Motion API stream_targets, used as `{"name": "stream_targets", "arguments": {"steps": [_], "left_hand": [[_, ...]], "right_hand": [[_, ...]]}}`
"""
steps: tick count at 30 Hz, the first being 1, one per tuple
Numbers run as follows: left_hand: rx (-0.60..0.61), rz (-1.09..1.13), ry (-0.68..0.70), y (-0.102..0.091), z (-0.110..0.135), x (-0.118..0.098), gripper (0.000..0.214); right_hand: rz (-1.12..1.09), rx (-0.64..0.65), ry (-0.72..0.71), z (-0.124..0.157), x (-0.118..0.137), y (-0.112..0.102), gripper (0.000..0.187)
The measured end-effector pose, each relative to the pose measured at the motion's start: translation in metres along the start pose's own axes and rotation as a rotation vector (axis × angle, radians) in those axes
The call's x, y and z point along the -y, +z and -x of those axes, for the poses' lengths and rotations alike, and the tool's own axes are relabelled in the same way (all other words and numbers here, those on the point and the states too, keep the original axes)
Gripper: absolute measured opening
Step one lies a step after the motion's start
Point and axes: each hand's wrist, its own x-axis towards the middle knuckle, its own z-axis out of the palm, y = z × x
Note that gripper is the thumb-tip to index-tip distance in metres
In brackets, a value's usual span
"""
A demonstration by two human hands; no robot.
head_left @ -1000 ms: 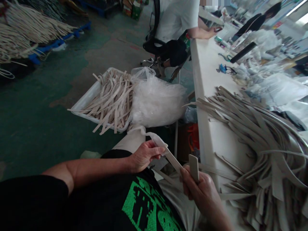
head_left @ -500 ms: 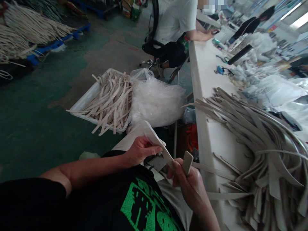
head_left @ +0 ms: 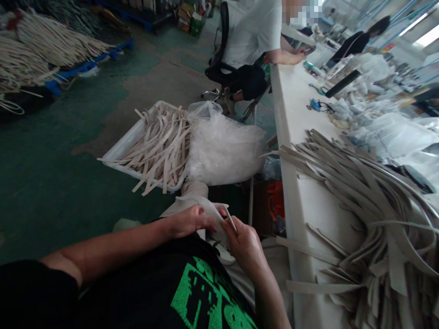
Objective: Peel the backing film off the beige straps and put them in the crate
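Observation:
My left hand (head_left: pixel 187 221) and my right hand (head_left: pixel 244 242) meet over my lap, both closed on one pale strip with a clear plastic sleeve (head_left: pixel 215 213) around its end. The strip's far end is hidden between my fingers. A large heap of grey-beige strips (head_left: pixel 363 192) lies on the white table (head_left: pixel 295 119) just right of my right hand.
A white tray (head_left: pixel 120 147) holding several strips stands on the green floor, with a clear bag of plastic (head_left: pixel 222 146) beside it. A seated person in a white shirt (head_left: pixel 254 32) works at the table's far end. More strip bundles (head_left: pixel 44 45) lie far left.
My right hand has moved left and down to meet my left hand. The strip that stood up from my right hand is now tucked between both hands.

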Motion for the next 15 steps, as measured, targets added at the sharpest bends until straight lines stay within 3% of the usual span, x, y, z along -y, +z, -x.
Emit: {"name": "stream_targets", "arguments": {"steps": [3,6,10,15], "left_hand": [[-0.338,0.305,-0.037,-0.028,-0.02,-0.016,0.017],[-0.684,0.428,0.106,-0.07,-0.038,-0.047,0.019],[-0.864,0.371,0.199,-0.127,-0.04,-0.093,0.03],[-1.001,0.253,0.328,-0.169,-0.019,-0.135,0.034]], "right_hand": [[0.007,0.053,0.028,0.009,-0.011,0.002,0.04],[-0.047,0.071,0.049,0.019,-0.029,0.004,0.042],[-0.119,0.042,0.104,0.029,-0.058,0.003,0.049],[-0.142,0.076,0.106,0.028,-0.068,-0.002,0.052]]}}
